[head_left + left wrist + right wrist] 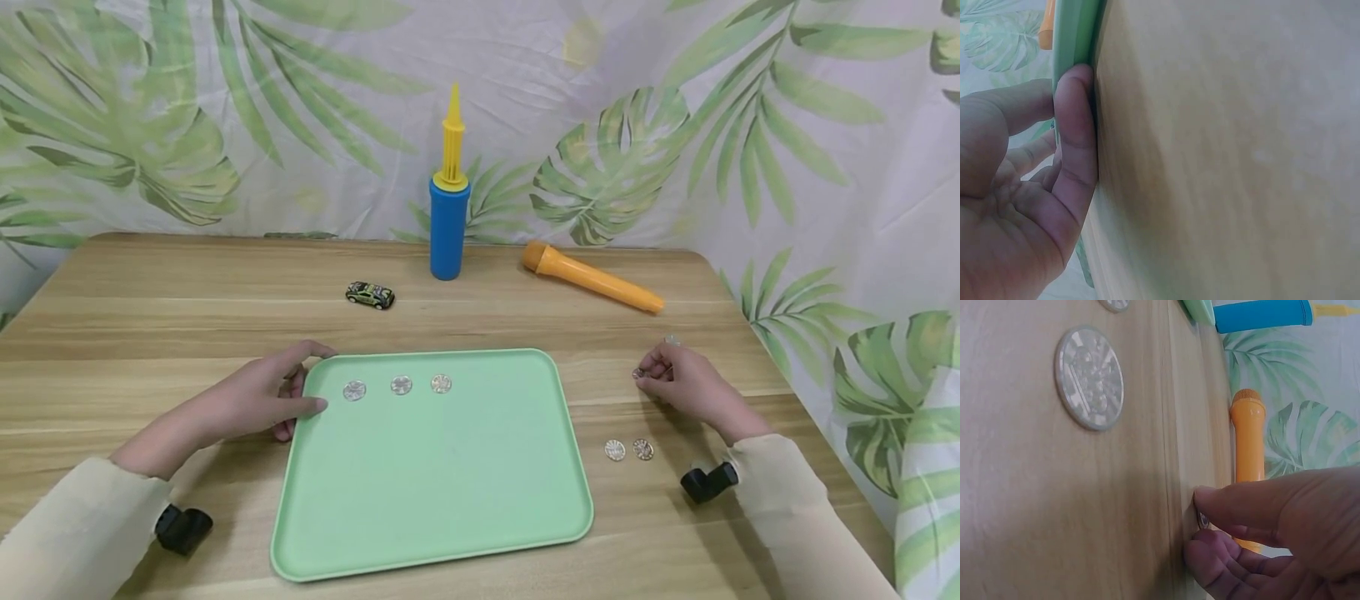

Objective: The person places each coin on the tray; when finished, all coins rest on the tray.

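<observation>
My left hand (251,396) grips the left rim of a green tray (442,475), thumb over the edge and fingers along the outside. Inside the tray, three silver coins lie in a row near the far edge, the leftmost coin (355,390) closest to that hand. To the right of the tray, my right hand (686,383) pinches a coin (1203,520) between thumb and fingers, low at the tabletop. Two more coins lie nearer on the wood, one of them a coin (615,450) beside the tray. Past the right hand's knuckles, another coin (671,340) is partly visible.
A blue and yellow hand pump (447,225) stands upright at the back of the wooden table (187,292). Left of it sits a small toy car (371,295); to its right lies an orange toy microphone (592,277). A leaf-patterned cloth (315,125) hangs behind.
</observation>
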Demonstrator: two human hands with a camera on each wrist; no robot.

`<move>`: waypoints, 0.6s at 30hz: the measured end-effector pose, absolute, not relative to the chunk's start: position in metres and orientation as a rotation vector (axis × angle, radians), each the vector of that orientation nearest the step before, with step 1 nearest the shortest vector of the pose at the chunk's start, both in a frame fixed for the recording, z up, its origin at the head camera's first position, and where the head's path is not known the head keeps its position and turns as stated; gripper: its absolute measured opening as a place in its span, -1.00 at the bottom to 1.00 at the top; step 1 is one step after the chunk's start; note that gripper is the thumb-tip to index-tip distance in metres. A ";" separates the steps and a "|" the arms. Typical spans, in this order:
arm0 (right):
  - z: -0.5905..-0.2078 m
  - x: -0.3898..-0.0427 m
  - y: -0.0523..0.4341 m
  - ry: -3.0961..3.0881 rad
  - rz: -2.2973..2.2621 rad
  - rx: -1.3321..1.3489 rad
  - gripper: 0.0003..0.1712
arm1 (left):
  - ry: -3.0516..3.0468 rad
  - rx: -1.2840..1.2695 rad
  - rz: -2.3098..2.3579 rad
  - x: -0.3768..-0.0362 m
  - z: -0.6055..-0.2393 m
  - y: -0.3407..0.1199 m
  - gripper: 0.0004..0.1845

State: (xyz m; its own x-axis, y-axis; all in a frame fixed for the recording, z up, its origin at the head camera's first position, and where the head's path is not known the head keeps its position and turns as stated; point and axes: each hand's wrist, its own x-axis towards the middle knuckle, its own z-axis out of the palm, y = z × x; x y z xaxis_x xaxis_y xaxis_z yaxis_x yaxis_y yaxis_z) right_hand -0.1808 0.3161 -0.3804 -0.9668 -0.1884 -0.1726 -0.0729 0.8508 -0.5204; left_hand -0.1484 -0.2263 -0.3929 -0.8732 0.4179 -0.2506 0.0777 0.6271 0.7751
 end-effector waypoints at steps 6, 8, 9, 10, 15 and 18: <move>-0.382 -0.181 0.318 2.792 -0.805 -0.202 -0.74 | 2.441 0.390 1.145 -0.148 -0.393 -0.226 -0.24; -0.382 -0.181 0.319 2.786 -0.811 -0.197 -0.73 | 2.441 0.395 1.149 -0.148 -0.393 -0.226 -0.24; -0.382 -0.181 0.319 2.785 -0.812 -0.193 -0.73 | 2.441 0.399 1.151 -0.148 -0.393 -0.226 -0.24; -0.383 -0.181 0.319 2.787 -0.813 -0.190 -0.73 | 2.440 0.401 1.153 -0.148 -0.394 -0.226 -0.24; -0.384 -0.181 0.318 2.814 -0.823 -0.202 -0.73 | 2.432 0.404 1.160 -0.148 -0.394 -0.226 -0.23; -0.384 -0.180 0.317 2.792 -0.882 -0.219 -0.74 | 2.421 0.406 1.168 -0.148 -0.393 -0.226 -0.22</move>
State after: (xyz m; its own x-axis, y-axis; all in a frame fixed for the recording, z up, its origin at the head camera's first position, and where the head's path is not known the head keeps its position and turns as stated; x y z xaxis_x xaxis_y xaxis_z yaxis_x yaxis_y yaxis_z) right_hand -0.1801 0.3174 -0.3843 -0.9680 -0.2015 -0.1494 -0.0792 0.8106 -0.5803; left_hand -0.1483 -0.2260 -0.3932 -0.8694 0.4303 -0.2428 0.0778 0.6044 0.7929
